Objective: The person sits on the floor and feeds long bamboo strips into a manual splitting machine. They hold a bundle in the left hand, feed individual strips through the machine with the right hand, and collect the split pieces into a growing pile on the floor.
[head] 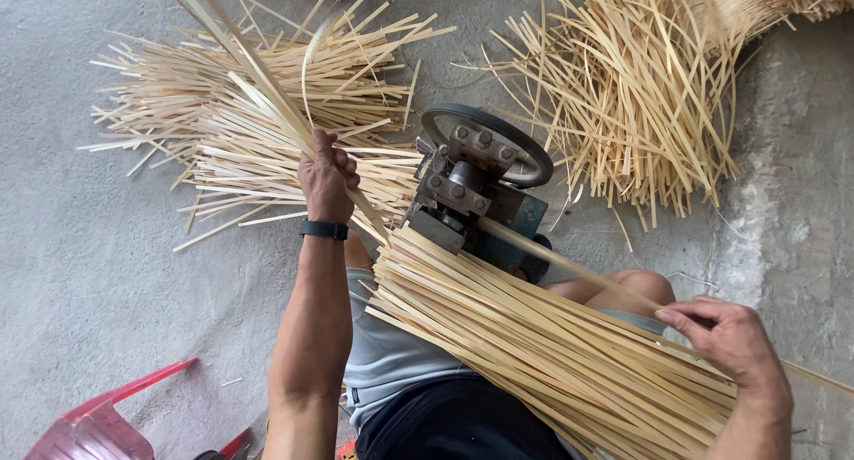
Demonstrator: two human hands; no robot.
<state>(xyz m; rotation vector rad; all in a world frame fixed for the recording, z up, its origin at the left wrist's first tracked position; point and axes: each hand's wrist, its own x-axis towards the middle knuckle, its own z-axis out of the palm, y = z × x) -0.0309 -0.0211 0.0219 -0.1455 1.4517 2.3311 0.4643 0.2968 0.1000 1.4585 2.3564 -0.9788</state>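
Head view: beside the blue-grey metal wheeled machine (476,180), the left hand (327,177) grips pale split bamboo strips (258,86); the right hand (734,340) pinches one long bamboo strip (569,264).

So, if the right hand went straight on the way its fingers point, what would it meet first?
The right hand points left along the single strip, so probably the blue-grey machine; depth is unclear.

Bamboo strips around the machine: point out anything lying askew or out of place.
The floor heaps are splayed every which way, and single strips have strayed onto the concrete. The bundle on the person's lap is tidier. The left hand grips strips; the right hand pinches one running into the machine. Nothing looks broken.
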